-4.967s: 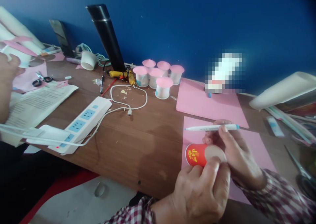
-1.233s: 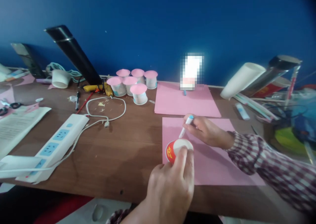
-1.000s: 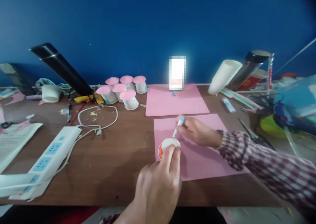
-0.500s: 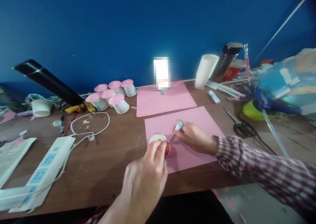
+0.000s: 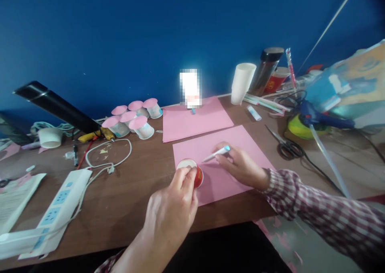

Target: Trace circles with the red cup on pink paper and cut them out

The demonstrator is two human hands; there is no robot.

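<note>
A red paper cup [image 5: 198,178] stands on a sheet of pink paper [image 5: 237,140], near its left edge. My left hand [image 5: 177,196] is closed on the cup, with fingers at its rim. Between the fingers of my right hand [image 5: 242,164] is a slim white pen with a light blue end [image 5: 215,154]. It lies tilted over the paper, its tip a short way right of the cup and apart from it. The underside of the cup is hidden from me.
Several small cups topped with pink discs [image 5: 138,122] stand back left. Behind the sheet lies more pink paper [image 5: 195,124]. Scissors [image 5: 285,146], a glue stick [image 5: 254,113] and a blue glue gun [image 5: 321,116] are right. A power strip [image 5: 54,210] lies left.
The pen has swung from steep beside the cup to a flatter tilt, and its tip has moved away from the cup. My left hand still holds the cup. The whole view has shifted slightly.
</note>
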